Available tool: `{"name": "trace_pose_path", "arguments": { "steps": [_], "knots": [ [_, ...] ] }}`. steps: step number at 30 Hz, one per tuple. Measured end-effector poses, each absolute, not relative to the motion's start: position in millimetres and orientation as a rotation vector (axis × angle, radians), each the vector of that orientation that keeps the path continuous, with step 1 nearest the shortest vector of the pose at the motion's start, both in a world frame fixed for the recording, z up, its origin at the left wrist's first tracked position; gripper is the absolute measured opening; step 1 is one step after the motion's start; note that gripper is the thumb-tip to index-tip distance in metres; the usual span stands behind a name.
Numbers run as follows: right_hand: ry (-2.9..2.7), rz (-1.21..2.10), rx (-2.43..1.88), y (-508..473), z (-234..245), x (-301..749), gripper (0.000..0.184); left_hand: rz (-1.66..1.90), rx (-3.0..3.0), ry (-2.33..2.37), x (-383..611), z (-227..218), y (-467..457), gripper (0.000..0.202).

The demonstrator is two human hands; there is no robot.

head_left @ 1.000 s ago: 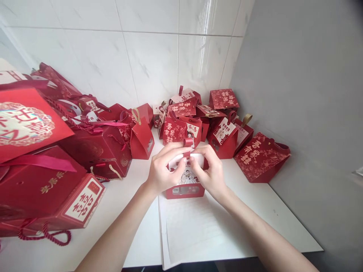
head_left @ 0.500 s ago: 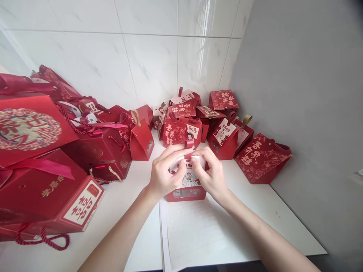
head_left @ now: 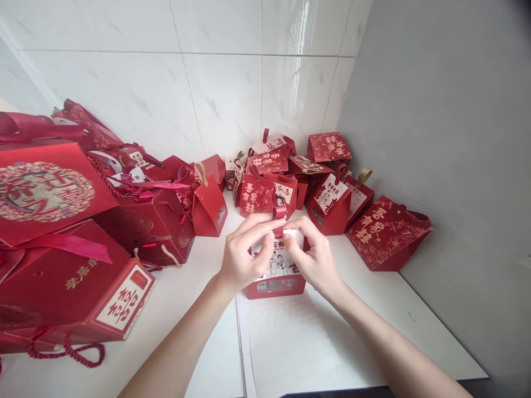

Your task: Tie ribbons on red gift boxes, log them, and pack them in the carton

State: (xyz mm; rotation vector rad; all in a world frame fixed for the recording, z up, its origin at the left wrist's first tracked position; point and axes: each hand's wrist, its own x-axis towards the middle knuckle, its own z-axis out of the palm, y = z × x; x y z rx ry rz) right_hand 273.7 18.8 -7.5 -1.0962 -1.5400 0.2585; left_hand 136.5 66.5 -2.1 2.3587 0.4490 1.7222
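White table [head_left: 199,260], small red windowed box [head_left: 276,286]

Bare white table [head_left: 194,265] open in front and to the near right, tall stack of large red boxes [head_left: 74,265] blocking the left, cluster of small red gift boxes [head_left: 290,171] filling the back corner against the tiled wall [head_left: 215,83], grey wall [head_left: 448,138] closing the right, slanted red box [head_left: 385,232] just beside it

The small box [head_left: 276,283], pinched at its top between left hand [head_left: 243,260] and right hand [head_left: 316,261], stands on the table [head_left: 194,279] at a paper sheet's [head_left: 298,342] far end, with a cluster of boxes [head_left: 286,166] behind the grip against the wall [head_left: 224,83], larger boxes [head_left: 141,221] piled to its left and one tipped box [head_left: 385,232] to its right.
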Motion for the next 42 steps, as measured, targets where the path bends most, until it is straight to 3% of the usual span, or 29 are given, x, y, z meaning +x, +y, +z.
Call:
{"name": "trace_pose_path", "arguments": {
  "steps": [42],
  "knots": [
    [-1.517,0.231,-1.098,15.6,-6.3,271.7,0.009,1.695,2.395,0.398,134.7,-2.8,69.4,0.033]
  ]
}}
